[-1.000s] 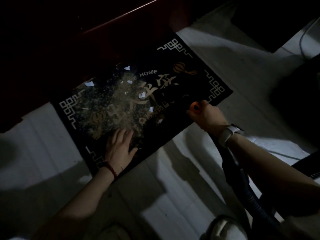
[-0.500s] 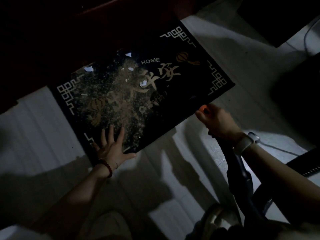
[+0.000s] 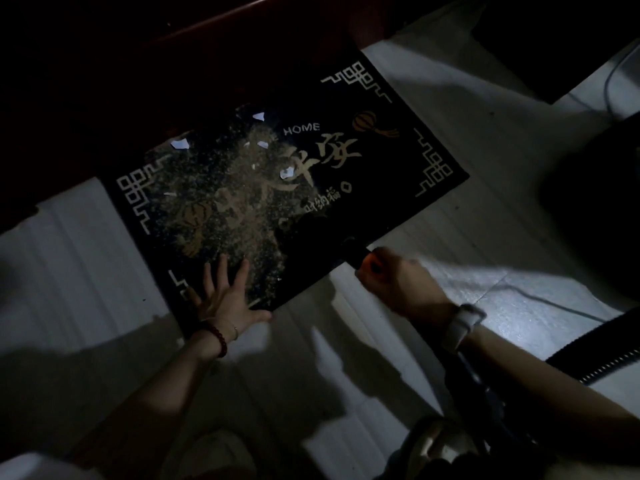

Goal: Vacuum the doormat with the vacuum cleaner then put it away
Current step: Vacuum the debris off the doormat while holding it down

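the left hand [image 3: 225,299] presses flat, fingers spread, on the doormat's [image 3: 398,161] near corner (crumbs strewn across it); the right hand [image 3: 398,282] grips the dark vacuum nozzle [image 3: 351,251] at its edge.

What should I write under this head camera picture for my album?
Left hand presses flat on a crumb-covered doormat while the right hand holds the vacuum nozzle at its edge.

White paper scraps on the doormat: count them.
5 clear: top, upper left, below HOME, centre, left sliver. The dust may hide more.
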### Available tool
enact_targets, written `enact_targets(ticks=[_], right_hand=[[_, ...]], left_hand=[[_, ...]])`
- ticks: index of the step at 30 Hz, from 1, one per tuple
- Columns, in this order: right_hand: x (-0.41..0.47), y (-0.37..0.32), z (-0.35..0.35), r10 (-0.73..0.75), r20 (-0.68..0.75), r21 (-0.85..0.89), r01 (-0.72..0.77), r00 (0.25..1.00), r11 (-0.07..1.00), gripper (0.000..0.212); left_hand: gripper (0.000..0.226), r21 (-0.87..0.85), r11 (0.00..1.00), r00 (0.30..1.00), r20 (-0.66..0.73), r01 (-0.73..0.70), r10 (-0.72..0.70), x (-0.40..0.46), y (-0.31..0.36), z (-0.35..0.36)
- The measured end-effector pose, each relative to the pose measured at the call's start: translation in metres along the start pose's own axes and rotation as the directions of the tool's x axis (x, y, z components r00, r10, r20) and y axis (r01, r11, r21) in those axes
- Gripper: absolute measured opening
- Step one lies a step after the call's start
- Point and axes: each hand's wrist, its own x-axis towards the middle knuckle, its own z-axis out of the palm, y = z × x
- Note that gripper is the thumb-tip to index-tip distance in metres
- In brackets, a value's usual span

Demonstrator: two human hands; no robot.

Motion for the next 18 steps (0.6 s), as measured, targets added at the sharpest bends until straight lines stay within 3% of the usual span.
enact_targets(ticks=[7,9,11,12,13,15,16,17,18], right_hand=[[0.008,0.011,-0.039,0.05,-0.043,0.25,-0.038,0.998,0.967,0.025],[0.011,0.013,-0.036,0.044,0.022,0.325,-0.049,0.999,0.944,0.028],[0.012,0.012,-0.031,0.015,0.12,0.384,-0.061,0.993,0.921,0.03],[0.011,0.011,-0.03,-0.013,0.162,0.409,-0.055,0.987,0.911,0.03],[0.011,0.01,-0.028,-0.039,0.19,0.437,-0.049,0.981,0.898,0.031],[0.011,0.009,-0.026,-0.061,0.207,0.502,-0.053,0.977,0.863,0.031],[0.01,0.008,-0.026,-0.065,0.206,0.526,-0.055,0.976,0.849,0.032],[0.01,0.007,-0.026,-0.07,0.208,0.542,-0.055,0.976,0.839,0.035],[0.009,0.006,-0.026,-0.077,0.212,0.553,-0.055,0.974,0.832,0.039]], left_hand=[[0.109,-0.043,0.999,1.0,-0.007,0.019,-0.019,-0.002,0.003,-0.003],[0.103,-0.072,0.997,0.999,-0.013,0.037,-0.038,0.0,0.008,-0.007],[0.085,-0.246,0.969,0.991,-0.13,0.005,-0.038,0.002,0.016,-0.015],[0.075,-0.418,0.907,0.976,-0.212,-0.045,-0.049,0.004,0.022,-0.021],[0.066,-0.623,0.775,0.964,-0.256,-0.107,-0.073,0.006,0.029,-0.028],[0.058,-0.926,0.35,0.977,-0.187,-0.142,-0.099,0.007,0.043,-0.043],[0.057,-0.981,0.156,0.987,-0.133,-0.117,-0.091,0.008,0.048,-0.048],[0.056,-0.994,0.032,0.992,-0.104,-0.102,-0.073,0.009,0.051,-0.053],[0.055,-0.994,-0.006,0.993,-0.107,-0.107,-0.056,0.011,0.052,-0.055]])
